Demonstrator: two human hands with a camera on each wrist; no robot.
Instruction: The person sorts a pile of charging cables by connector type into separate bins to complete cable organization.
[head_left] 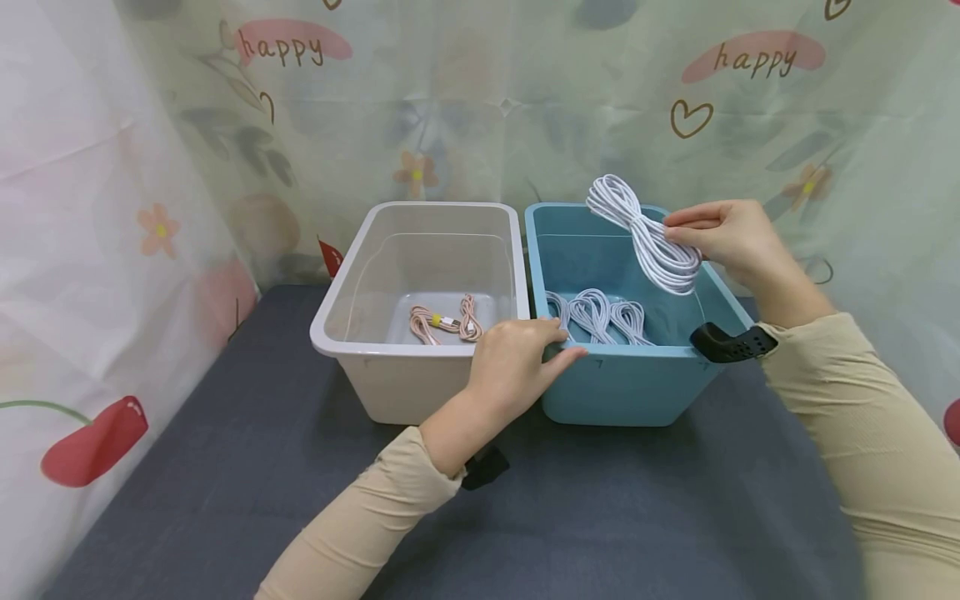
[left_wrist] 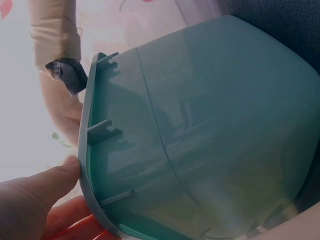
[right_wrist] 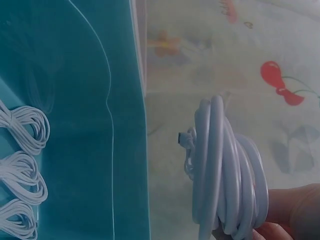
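Note:
My right hand (head_left: pixel 738 242) pinches a coiled bundle of white cable (head_left: pixel 652 242) above the right side of the blue bin (head_left: pixel 615 387). In the right wrist view, the thick loops of the held cable (right_wrist: pixel 225 170) hang from the fingers, with a small connector at their side. My left hand (head_left: pixel 517 358) grips the blue bin's near left corner, as the left wrist view also shows with the thumb (left_wrist: pixel 62 175) at the rim. Several white cable bundles (head_left: pixel 592 312) lie in a row on the blue bin's floor.
Left of the blue bin stands a beige bin (head_left: pixel 405 379), holding pinkish cable bundles (head_left: pixel 468 321), one with a yellow band. Both bins sit on a dark cloth-covered table (head_left: pixel 202 492). A printed curtain (head_left: pixel 465 100) hangs close behind them and along the left.

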